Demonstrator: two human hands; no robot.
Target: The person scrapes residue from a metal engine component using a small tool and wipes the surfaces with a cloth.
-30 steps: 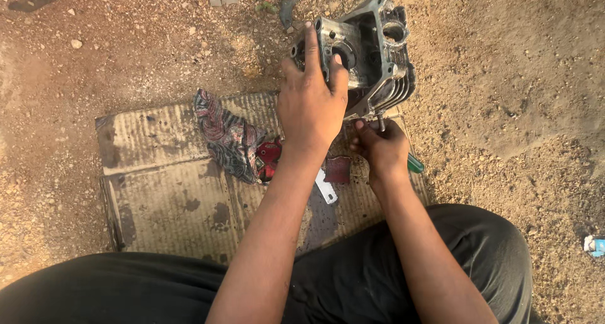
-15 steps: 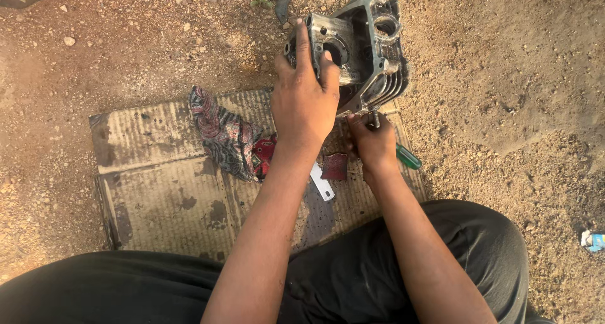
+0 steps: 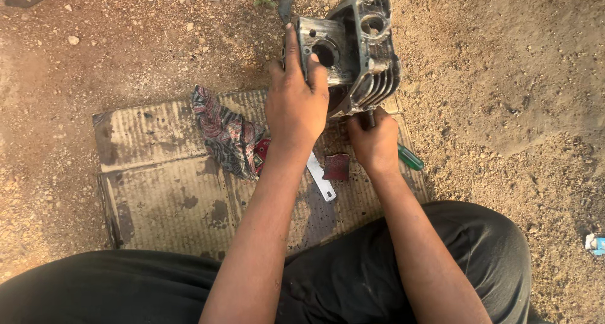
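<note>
Pressing down from above, the left hand (image 3: 296, 107) clasps the grey finned engine block (image 3: 356, 50), fingers spread over its near face. Just below that grasp, the right hand (image 3: 375, 141) is clenched around a green-handled screwdriver (image 3: 409, 158) whose shaft meets the block's underside. Beside the left wrist lie a patterned rag (image 3: 224, 132) and a flat metal strip (image 3: 320, 179) on worn cardboard (image 3: 151, 173).

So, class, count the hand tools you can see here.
2: a green-handled screwdriver gripped in the right hand; a flat metal tool lying on the cardboard. Others may be hidden.
</note>
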